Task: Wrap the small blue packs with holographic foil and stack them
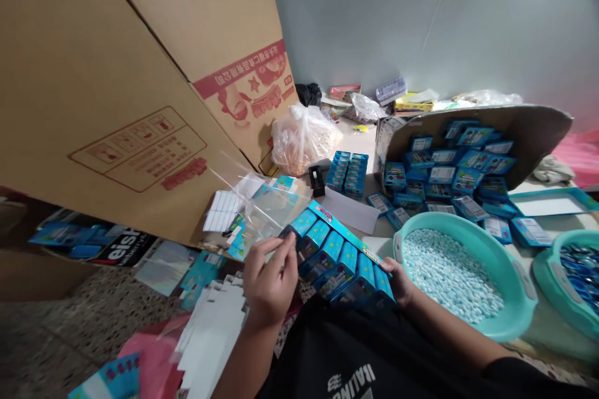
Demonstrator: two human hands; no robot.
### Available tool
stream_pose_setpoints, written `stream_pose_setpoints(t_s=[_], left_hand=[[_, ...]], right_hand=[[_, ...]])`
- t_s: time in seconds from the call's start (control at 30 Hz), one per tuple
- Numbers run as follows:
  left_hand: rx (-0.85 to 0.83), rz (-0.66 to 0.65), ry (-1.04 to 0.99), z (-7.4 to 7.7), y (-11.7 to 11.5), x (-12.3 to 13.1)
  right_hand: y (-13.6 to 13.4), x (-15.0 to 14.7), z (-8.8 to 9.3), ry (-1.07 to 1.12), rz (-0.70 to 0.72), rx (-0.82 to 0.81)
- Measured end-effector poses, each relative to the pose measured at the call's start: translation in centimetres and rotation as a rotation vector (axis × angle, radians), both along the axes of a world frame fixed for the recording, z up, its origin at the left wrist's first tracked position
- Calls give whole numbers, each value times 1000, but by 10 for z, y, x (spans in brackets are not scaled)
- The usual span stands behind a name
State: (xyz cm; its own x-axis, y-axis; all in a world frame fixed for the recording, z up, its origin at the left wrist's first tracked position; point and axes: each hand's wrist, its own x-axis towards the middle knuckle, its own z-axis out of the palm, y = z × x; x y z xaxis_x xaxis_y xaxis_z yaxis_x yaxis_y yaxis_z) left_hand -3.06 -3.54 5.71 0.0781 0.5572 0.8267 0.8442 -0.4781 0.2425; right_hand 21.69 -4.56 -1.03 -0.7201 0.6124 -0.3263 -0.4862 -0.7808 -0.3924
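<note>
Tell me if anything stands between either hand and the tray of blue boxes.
Nothing visible does: the right hand holds one end of the tray, and the left hand is at the other end.

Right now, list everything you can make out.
Display box: 1, blue, between hands
Packs: several, blue, inside it
Carton: 1, brown, left
Open box: 1, brown inside, right
Loose packs: many, blue, in and before open box
Stacked packs: two rows, blue, centre
Basins: 2, teal, right
Pellets: many, pale blue, left basin
Pieces: many, blue, right basin
Knotted bag: 1, whitish, behind centre
Cards: many, white, lower left
Clutter: uncounted, mixed, along wall
Shirt: 1, black, bottom
Left hand: 1, bare, display box's left end
Right hand: 1, bare, its right end
</note>
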Motion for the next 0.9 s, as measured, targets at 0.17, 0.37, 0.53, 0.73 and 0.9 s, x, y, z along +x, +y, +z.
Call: stream_pose_setpoints(t_s=[0.17,0.37,0.53,0.73,0.9], left_hand=[[0,96,-11,-8,-1,6],[-353,-53,-409,-11,0,18],[-459,-121,-739,-21,14,29],[-401,39,-951,-39,35,26],[-580,35,-1145,-47,40,8]], right_hand=[[-3,0,-8,-6,29,-40],[-8,8,-18,-42,45,-88],[-7,9,-20,-50,-42,-1],[-1,-14,-16,-52,-51,69],[2,-35,-20,-5,-42,81]])
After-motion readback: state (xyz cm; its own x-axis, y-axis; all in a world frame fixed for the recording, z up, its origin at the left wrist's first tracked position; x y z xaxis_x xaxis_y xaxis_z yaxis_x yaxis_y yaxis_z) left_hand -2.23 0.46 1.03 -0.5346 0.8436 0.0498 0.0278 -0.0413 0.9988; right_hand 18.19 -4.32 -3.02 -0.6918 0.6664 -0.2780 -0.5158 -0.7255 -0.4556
